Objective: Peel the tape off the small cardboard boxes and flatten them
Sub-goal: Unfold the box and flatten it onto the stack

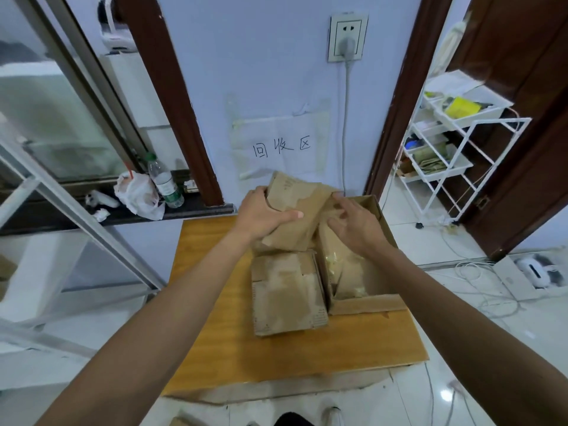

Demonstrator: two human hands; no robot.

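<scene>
Head view. Left hand (266, 215) grips a small brown cardboard box (299, 207), held tilted above the orange wooden surface (215, 333), thumb across its front. Right hand (353, 226) is at the box's right edge, fingers bent; whether they pinch tape, cannot tell. A second small brown cardboard box (287, 292) lies on the surface beside an open brown cardboard carton (365, 304) holding pale scraps. Risk: tape snaps short or strips the paper face if pulled steeply; the held box may slip from a one-handed grip.
</scene>
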